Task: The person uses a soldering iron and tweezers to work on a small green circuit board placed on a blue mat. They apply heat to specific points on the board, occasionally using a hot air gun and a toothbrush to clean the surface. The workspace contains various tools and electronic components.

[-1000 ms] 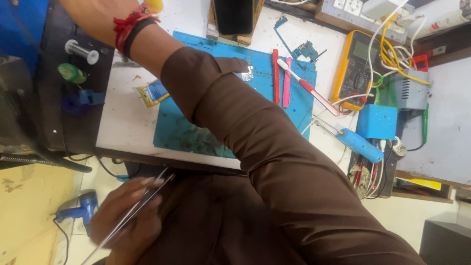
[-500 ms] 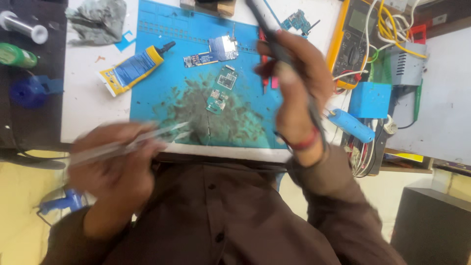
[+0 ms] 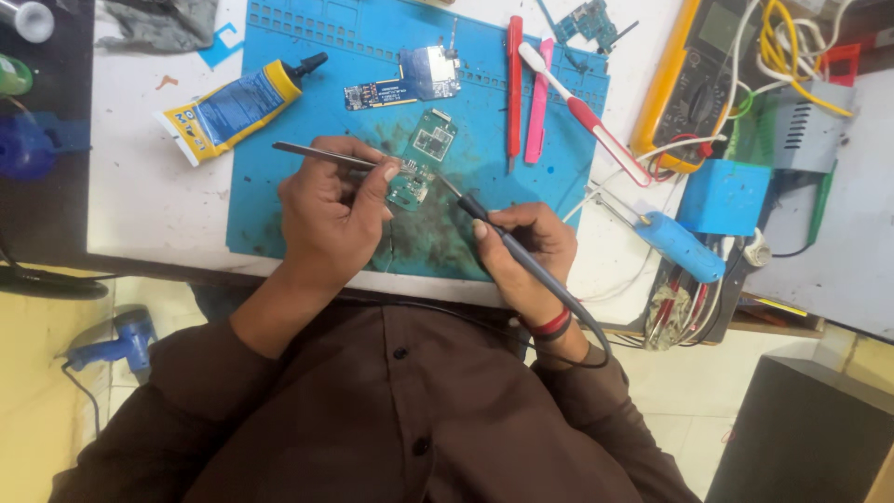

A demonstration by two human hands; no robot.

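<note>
My left hand [image 3: 331,210] grips metal tweezers [image 3: 321,155] whose tips rest at a small green circuit board [image 3: 421,160] on the blue work mat [image 3: 279,102]. In my right hand [image 3: 521,247] is a dark soldering iron [image 3: 507,247]. Its thin tip points left and up, touching the same board beside the tweezers. The iron's black cord runs back over my wrist, which wears a red and black band. Part of the board lies hidden under my left fingers.
A blue-and-yellow glue tube [image 3: 233,102] lies left on the mat. A second board [image 3: 405,79], red and pink pry tools [image 3: 523,88] and a toothbrush [image 3: 587,112] lie behind. A yellow multimeter [image 3: 694,79], blue box [image 3: 726,196] and wires crowd the right.
Both hands have come down onto the mat. The tweezers and the iron, held in the air before, now meet at the green board. The view has tilted closer over the mat.
</note>
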